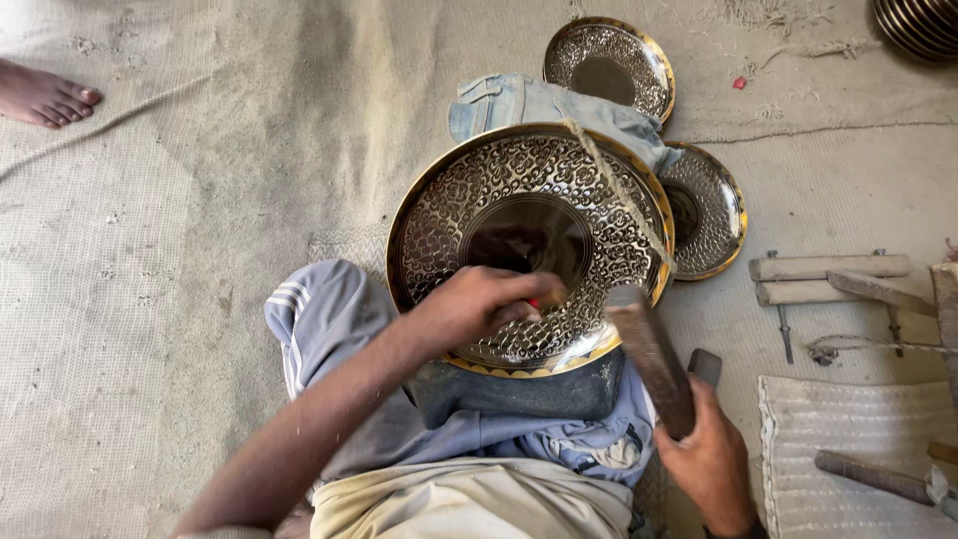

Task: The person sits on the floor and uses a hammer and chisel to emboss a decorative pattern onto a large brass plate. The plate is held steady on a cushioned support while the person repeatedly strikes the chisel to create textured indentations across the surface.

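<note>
Knees brace the engraved brass plate (529,250) tilted upward; left hand (479,307) fingers pinch a small tool against it, right hand (711,461) fingers grip a wooden mallet (654,359) alongside.

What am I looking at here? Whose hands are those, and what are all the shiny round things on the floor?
The camera sits on a person's head and looks down, so you see that person's own arms and lap. The shiny round things are metal plates with patterns cut into them. The big plate leans on the person's lap. Their left hand rests on it, pinching a small tool with a red bit. Their right hand has its grip around a wooden mallet. Two smaller plates lie on the cloth-covered floor behind it. Wooden tools lie to the right. The bare foot at the top left belongs to another person.
</note>
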